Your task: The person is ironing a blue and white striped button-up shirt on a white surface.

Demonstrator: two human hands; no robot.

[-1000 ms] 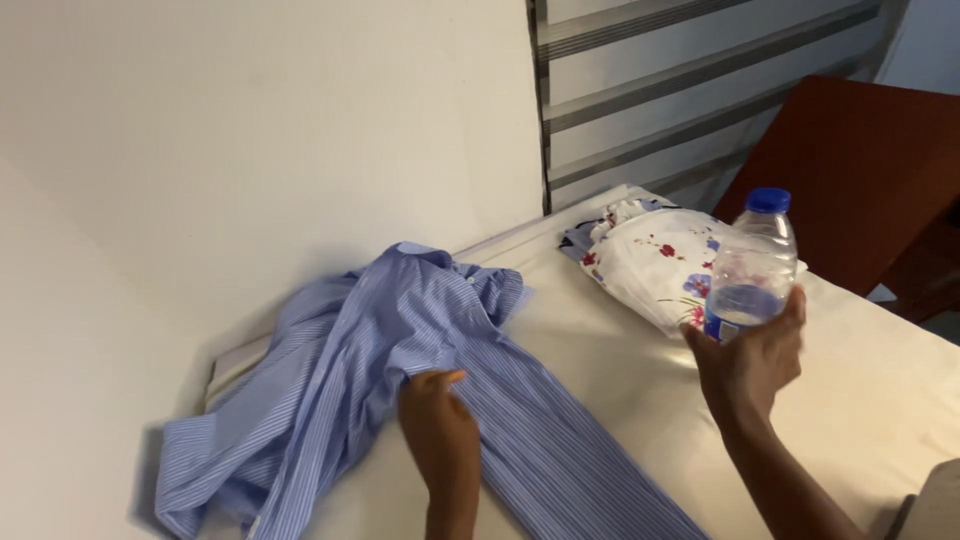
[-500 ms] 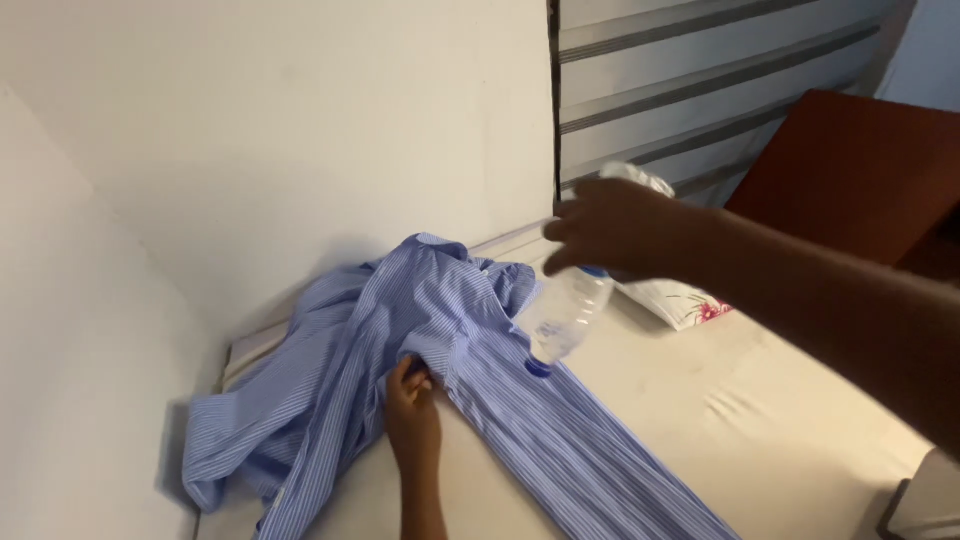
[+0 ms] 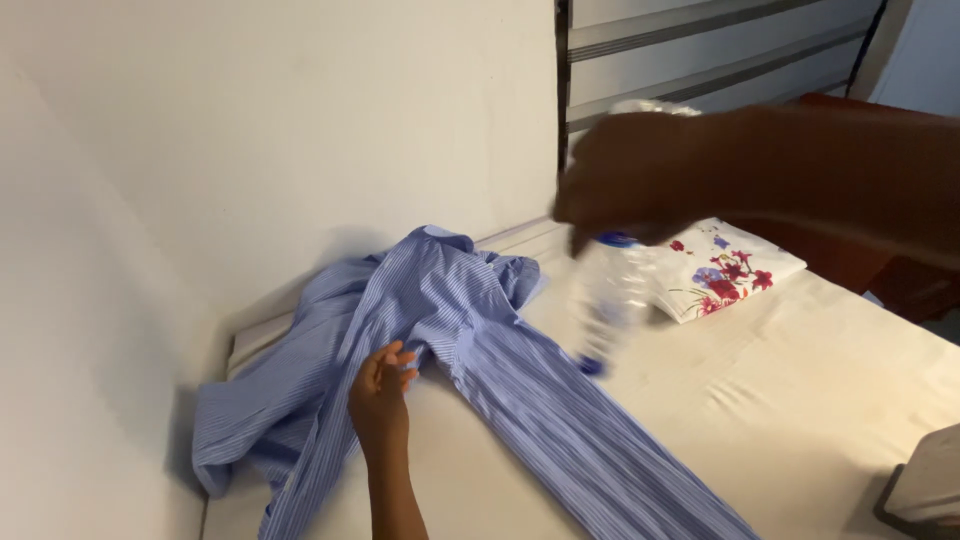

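Observation:
A blue striped shirt [image 3: 450,330] lies crumpled on a cream-covered table [image 3: 800,400], one sleeve stretching toward the front right. My left hand [image 3: 380,385] rests on the shirt near its middle, fingers slightly spread on the cloth. Above the table my right hand [image 3: 630,180] grips a clear plastic water bottle [image 3: 605,300] by its base, turned upside down with its blue cap pointing at the shirt. The bottle is blurred by motion.
A folded white cloth with red and blue flowers [image 3: 730,275] lies at the back right. A white wall runs along the left, with window blinds [image 3: 700,50] behind the table. A dark brown chair back [image 3: 900,260] stands at right. A grey object [image 3: 925,490] sits at the lower right corner.
My right hand has swung the bottle from upright at the right side over to the shirt, tipping it cap down. My left hand has stayed on the shirt.

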